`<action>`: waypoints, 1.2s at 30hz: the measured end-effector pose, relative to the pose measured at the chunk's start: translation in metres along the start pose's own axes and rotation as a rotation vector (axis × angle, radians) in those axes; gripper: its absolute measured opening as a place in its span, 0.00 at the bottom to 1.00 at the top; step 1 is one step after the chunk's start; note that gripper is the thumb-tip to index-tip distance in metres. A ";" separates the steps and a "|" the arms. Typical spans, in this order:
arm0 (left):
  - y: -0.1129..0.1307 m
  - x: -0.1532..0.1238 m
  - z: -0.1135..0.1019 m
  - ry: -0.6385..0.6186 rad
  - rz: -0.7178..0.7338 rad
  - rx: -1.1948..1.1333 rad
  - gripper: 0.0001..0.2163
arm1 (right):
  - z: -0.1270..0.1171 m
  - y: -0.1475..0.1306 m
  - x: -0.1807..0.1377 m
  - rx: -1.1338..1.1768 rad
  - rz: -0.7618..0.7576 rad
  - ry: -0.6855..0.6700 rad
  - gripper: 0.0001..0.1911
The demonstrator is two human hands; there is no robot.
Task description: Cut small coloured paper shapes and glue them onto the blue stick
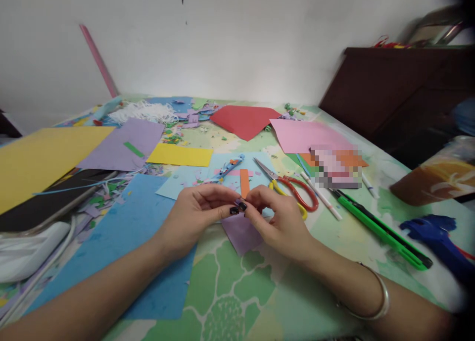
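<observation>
My left hand (202, 210) and my right hand (278, 217) meet fingertip to fingertip at the middle of the table. Both are closed in a pinch on a small purple paper piece (238, 201), mostly covered by the fingers. Under my right hand lies a purple paper sheet (241, 232). Just beyond the fingertips is an orange paper strip (244, 181) on a light blue sheet (181, 177). A blue patterned pen (229, 167) rests there too. Scissors (285, 180) with red and yellow handles lie slightly open beyond my right hand.
A green box cutter (382, 229), a white marker (322, 196) and a tilted-looking cup of brown drink (432, 177) are at right. Blue paper (148, 242), a phone (48, 202) and a white charger (33, 249) are at left. Red paper (247, 121) and scraps lie farther back.
</observation>
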State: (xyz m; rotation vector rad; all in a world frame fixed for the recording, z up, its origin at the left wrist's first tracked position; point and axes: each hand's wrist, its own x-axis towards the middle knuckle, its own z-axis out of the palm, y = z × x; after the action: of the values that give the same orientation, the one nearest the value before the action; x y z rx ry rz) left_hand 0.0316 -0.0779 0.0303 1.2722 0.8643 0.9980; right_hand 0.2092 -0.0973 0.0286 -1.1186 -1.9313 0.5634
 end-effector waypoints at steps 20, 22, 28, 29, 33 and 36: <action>0.004 -0.001 0.002 0.058 -0.045 0.029 0.10 | 0.000 0.004 0.004 0.530 0.339 -0.143 0.10; 0.005 -0.001 0.003 0.075 -0.047 0.042 0.09 | 0.000 0.004 0.004 0.483 0.348 -0.142 0.09; 0.006 -0.001 0.005 0.081 -0.063 0.063 0.10 | 0.000 0.002 0.004 0.249 0.301 -0.040 0.04; 0.007 -0.001 0.005 0.083 -0.067 0.074 0.09 | 0.000 0.001 0.003 0.208 0.267 -0.012 0.04; 0.009 -0.003 0.007 0.098 -0.090 0.111 0.09 | -0.001 0.002 0.002 0.122 0.088 0.003 0.06; 0.009 -0.002 0.007 0.123 -0.097 0.127 0.09 | 0.000 0.003 0.003 0.182 0.132 -0.003 0.05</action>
State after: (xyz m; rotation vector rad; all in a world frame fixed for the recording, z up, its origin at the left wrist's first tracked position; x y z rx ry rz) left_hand 0.0360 -0.0824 0.0401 1.2726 1.0895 0.9641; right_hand 0.2102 -0.0929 0.0276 -1.1336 -1.7779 0.7964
